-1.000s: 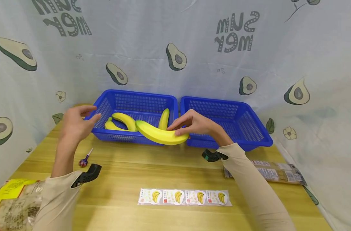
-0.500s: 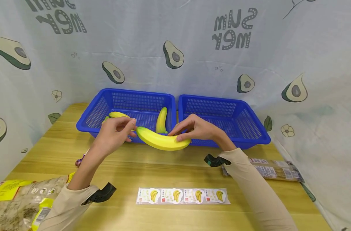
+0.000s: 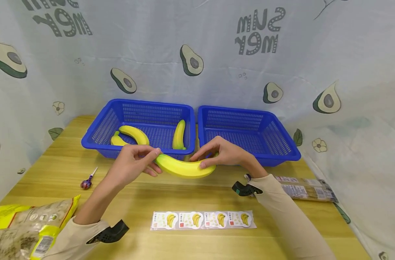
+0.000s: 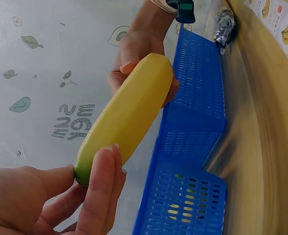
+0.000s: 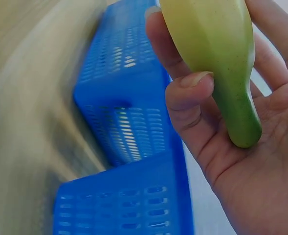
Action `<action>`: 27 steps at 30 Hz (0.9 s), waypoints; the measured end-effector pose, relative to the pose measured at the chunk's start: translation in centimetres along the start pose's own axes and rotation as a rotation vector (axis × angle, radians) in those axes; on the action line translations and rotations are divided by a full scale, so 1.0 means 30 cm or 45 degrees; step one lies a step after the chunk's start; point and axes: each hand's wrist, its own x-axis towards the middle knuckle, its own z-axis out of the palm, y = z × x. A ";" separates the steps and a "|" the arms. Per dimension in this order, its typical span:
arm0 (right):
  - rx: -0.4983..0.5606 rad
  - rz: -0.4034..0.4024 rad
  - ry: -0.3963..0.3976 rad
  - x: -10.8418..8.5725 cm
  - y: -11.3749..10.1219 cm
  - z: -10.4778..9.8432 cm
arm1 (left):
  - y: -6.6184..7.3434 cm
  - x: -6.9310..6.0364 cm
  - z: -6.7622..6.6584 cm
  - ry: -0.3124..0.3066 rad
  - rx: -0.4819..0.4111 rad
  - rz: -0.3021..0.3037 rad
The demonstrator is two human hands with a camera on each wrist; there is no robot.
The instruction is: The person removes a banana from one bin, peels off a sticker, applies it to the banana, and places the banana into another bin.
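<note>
A yellow banana [image 3: 185, 169] with green ends is held level between both hands, in front of the two blue baskets. My left hand [image 3: 133, 160] pinches its green tip between thumb and fingers, which the left wrist view shows close up. At the other end my right hand [image 3: 224, 153] grips the banana; the right wrist view shows its green stem [image 5: 239, 117] lying against the palm, thumb bent over it. Behind, the left basket [image 3: 153, 112] contains a curved banana [image 3: 137, 133], another banana [image 3: 117, 140] partly under it, and an upright-looking banana [image 3: 179, 135] at its right side.
Beside it stands the right blue basket [image 3: 243, 135]. A strip of banana stickers [image 3: 204, 220] lies on the wooden table [image 3: 171, 245]. A lollipop [image 3: 86, 182] and a yellow-edged clear bag [image 3: 25, 224] are at left. A long wrapped package [image 3: 301, 189] lies at right, partly behind the right forearm.
My left hand has moved right from the left basket's edge and taken hold of the banana's tip. The right hand, still gripping the banana, has come slightly lower in the head view.
</note>
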 end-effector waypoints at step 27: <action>-0.077 0.155 0.027 -0.184 0.126 0.119 | -0.199 0.005 0.130 -0.155 -0.080 -0.139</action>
